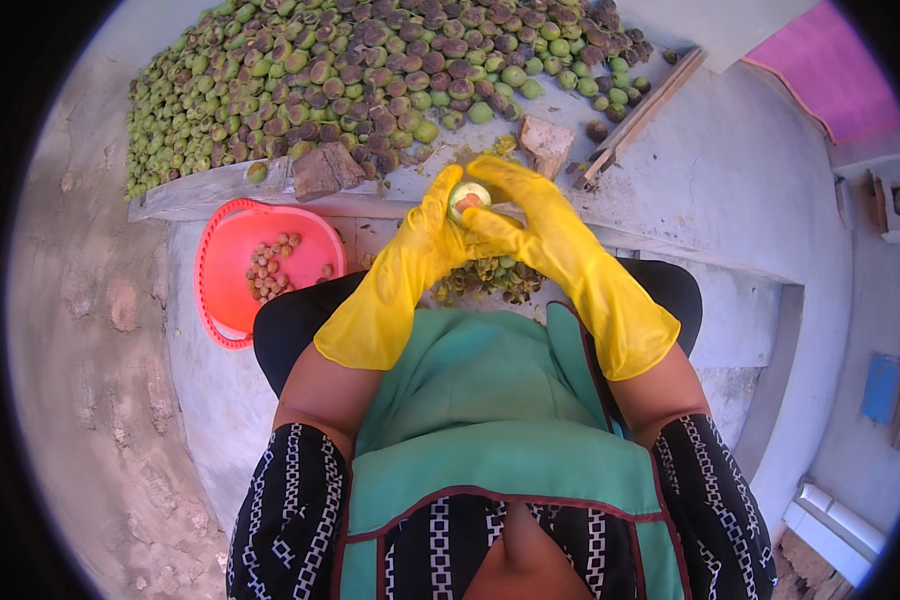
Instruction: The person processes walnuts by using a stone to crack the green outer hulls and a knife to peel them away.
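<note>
My hands wear yellow rubber gloves and meet in front of me. Between them is a green walnut [468, 198] with part of its husk off, showing a brown patch of shell. My left hand [436, 229] holds the nut from the left side, while my right hand [521, 214] has its thumb against it and its fingers arched over it. Beneath my hands lies a heap of torn green husks [487, 279]. A red plastic basket [324, 232] with husked walnuts [270, 271] in it stands to the left. Part of the nut is hidden by the gloves.
A large pile of green and blackened walnuts [345, 75] covers the ledge ahead. Stone blocks [328, 171] and wooden boards [645, 112] lie along its edge. A rough wall [94, 300] runs down the left. A pink cloth [832, 67] is at the upper right.
</note>
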A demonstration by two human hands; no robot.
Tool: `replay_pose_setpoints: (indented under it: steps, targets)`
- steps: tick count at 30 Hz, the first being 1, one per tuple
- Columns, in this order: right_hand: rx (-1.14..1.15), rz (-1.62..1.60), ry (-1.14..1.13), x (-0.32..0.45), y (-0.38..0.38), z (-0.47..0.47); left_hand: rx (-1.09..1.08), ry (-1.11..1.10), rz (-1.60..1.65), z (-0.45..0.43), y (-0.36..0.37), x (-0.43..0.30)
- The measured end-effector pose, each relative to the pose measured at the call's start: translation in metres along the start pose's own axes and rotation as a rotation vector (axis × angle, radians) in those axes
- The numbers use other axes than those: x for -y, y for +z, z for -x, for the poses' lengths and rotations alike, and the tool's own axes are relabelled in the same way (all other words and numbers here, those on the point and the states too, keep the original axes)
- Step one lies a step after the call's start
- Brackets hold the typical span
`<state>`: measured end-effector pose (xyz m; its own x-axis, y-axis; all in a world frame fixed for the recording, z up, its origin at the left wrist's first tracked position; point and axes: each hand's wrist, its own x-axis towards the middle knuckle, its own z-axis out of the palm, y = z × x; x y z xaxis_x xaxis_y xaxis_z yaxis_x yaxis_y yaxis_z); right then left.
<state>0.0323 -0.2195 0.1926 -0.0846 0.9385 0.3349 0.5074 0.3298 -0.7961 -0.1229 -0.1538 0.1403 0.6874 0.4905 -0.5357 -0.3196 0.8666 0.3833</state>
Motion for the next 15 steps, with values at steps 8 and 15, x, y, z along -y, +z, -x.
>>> replay_pose_setpoints:
  steps: [8,15]
  targets:
    - [0.182,0.05,0.148,-0.008,-0.013,0.006,0.067,0.249,-1.025,0.032,0.022,-0.005]
    - [0.048,-0.023,-0.087,0.002,-0.009,0.008,0.158,0.193,-0.939,0.031,0.017,-0.01]
